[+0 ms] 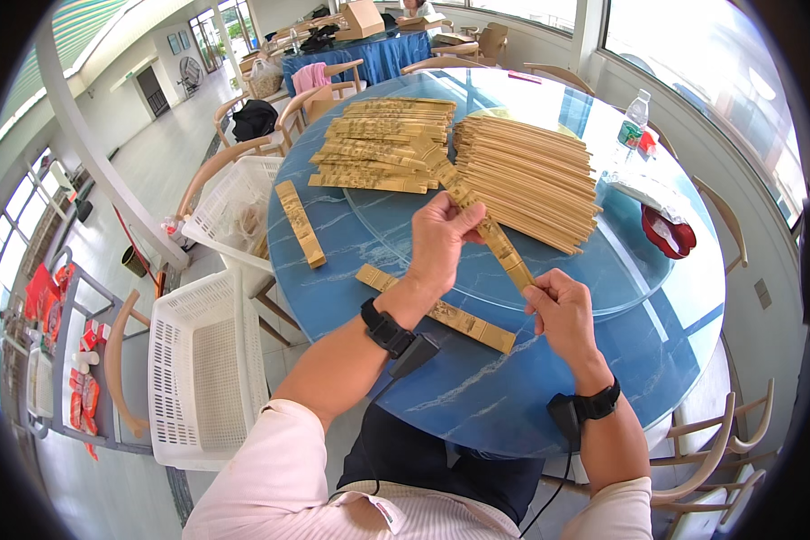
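A long, flat gold strip with dark print point(506, 252) is held slantwise above the blue marbled table point(616, 369). My left hand point(439, 241) pinches it near the middle, thumb on top. At its near end, my right hand point(562, 310) grips it between thumb and fingers. Beneath my left wrist lies another gold strip point(472, 326), partly hidden by the forearm. One more gold strip point(301, 225) rests by the table's left edge. Beyond my hands are a pile of similar gold strips point(378, 144) and, to its right, a broad stack of thin tan sticks point(526, 180).
A clear bottle point(634, 117) and a red bowl point(668, 236) with a plastic packet stand at the right. Left of the table are two white plastic baskets point(205, 360) point(234, 207). Wooden chairs point(229, 166) surround it. A person sits behind a far table point(360, 58).
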{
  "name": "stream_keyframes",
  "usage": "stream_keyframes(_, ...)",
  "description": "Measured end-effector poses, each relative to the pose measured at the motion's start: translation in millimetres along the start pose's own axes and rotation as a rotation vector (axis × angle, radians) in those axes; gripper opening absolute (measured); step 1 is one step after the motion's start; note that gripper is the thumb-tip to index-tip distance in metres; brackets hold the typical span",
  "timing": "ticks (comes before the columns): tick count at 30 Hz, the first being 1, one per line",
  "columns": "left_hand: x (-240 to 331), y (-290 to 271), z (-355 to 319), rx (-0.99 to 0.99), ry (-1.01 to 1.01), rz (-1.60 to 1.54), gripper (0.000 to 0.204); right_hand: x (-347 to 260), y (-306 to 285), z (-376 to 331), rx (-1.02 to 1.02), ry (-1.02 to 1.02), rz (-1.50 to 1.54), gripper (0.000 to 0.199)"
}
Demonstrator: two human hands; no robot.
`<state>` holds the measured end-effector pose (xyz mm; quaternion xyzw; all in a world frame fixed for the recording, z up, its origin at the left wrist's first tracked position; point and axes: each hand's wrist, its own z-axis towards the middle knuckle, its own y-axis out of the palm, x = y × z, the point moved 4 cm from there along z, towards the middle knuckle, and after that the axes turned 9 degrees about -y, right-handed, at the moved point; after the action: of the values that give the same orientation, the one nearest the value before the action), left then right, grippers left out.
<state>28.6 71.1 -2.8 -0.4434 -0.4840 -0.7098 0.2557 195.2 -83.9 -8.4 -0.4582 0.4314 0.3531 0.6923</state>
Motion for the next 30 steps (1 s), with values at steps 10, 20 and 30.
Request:
stream_keyframes(10,-9.6,-29.5,5.4,0.079,-0.1,-0.034,0.016,4.2,-6.0,5.8,-0.05,0.02,-0.032,0.019)
stream_keyframes(20,29.5,-12.5,-14.8,-0.004,-0.099,0.158,0.017,-9.2,-7.4,2.6,-0.06,-0.098,0.024,0.028)
stream_keyframes(30,176.9,-34.5,141.9,0.046,0.101,0.164,0.023,10.4,-8.4,5.3,-0.036,-0.214,-0.162,0.031)
